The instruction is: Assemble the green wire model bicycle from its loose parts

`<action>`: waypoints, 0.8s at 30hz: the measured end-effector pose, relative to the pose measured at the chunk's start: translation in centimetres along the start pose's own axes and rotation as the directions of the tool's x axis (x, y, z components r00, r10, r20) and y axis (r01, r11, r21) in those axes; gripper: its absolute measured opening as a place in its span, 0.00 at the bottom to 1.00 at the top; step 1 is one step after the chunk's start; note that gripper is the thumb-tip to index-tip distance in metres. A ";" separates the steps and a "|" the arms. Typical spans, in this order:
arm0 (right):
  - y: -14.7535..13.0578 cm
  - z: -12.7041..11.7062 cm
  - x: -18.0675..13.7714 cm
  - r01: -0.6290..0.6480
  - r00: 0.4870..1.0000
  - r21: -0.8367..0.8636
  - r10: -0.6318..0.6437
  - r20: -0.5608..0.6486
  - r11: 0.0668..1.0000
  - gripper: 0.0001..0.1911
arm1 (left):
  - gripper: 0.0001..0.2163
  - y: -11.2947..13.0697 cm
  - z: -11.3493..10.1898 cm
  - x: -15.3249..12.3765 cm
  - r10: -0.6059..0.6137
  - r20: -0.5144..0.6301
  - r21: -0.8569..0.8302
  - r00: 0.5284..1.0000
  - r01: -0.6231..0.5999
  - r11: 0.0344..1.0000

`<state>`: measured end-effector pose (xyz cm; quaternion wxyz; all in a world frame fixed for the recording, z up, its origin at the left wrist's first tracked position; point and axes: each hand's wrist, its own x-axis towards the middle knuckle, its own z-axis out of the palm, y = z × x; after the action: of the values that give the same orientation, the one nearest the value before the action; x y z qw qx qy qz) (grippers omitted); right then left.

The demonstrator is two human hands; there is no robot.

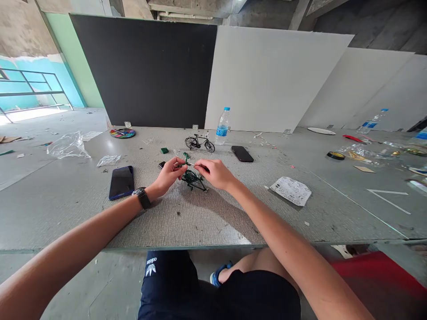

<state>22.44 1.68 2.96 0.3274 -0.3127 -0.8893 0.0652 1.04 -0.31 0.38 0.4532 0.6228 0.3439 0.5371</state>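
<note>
In the middle of the table, a dark green miniature bicycle [191, 178] is held up by my left hand [168, 174]. Those fingers are closed round its upper front part, near the green handlebar piece [187, 156]. My right hand [216, 172] pinches a thin pale-shafted tool that looks like a small screwdriver [192, 165]. The tip points left and meets the green part by my left fingertips; the exact contact is too small to tell. Behind both hands stands a finished-looking black miniature bicycle [199, 142]. A small green block [164, 150] lies beyond my left hand.
Phones lie at left [121, 182] and behind right [242, 154]. A water bottle [223, 126] stands near the boards. Printed paper [291, 191] is to the right. Plastic wrapping [69, 146] and a colourful round disc [122, 133] are at left; black tape [336, 155] lies far right.
</note>
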 end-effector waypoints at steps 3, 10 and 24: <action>0.1 0.0 0.0 0.013 1.000 -0.001 -0.013 -0.007 1.000 0.12 | 0.12 0.0 0.0 0.0 0.002 -0.003 0.012 1.000 -0.002 1.000; 0.1 0.2 -0.2 0.069 0.997 -0.107 -0.071 -0.010 0.992 0.13 | 0.12 -0.2 -0.1 -0.1 0.009 0.012 0.041 1.000 -0.009 0.999; -0.6 1.3 -0.5 0.049 0.993 -0.018 -0.051 -0.107 0.999 0.13 | 0.13 0.1 0.1 -0.2 0.015 0.030 0.029 0.999 -0.015 0.999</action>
<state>21.59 0.99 1.85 0.3736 -0.2960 -0.8784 0.0334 1.08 -0.52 0.36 0.4449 0.6399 0.3404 0.5261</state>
